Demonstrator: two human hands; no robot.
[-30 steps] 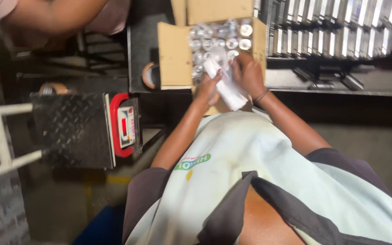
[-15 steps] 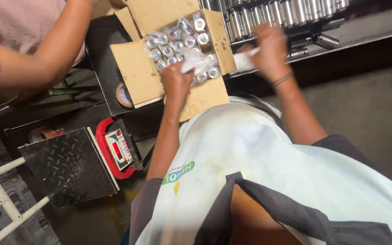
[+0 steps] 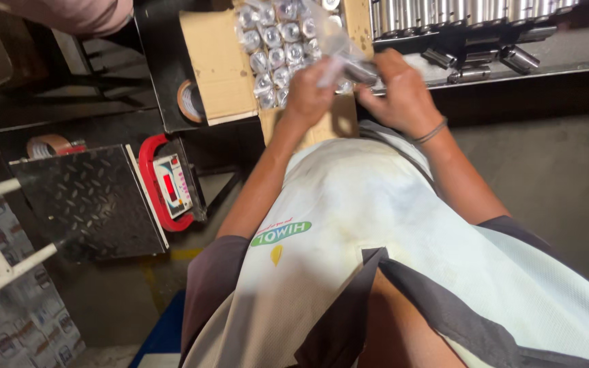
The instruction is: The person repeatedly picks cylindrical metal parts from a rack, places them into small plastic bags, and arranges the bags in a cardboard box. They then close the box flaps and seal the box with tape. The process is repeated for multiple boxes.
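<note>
Right hand point(image 3: 403, 95), earlier off at the shelf, now back beside left hand point(image 3: 308, 92) (both pinching clear bag point(image 3: 328, 41)).

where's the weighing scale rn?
Head view, left of centre: the platform scale sits on the floor, left of the person's left hand and below the cardboard box.

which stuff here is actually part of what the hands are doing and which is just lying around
In use: left hand, right hand, clear plastic bag, metal cylinder, cardboard box of bagged cylinders.
Lying about: platform scale, tape roll, loose cylinders.
</note>
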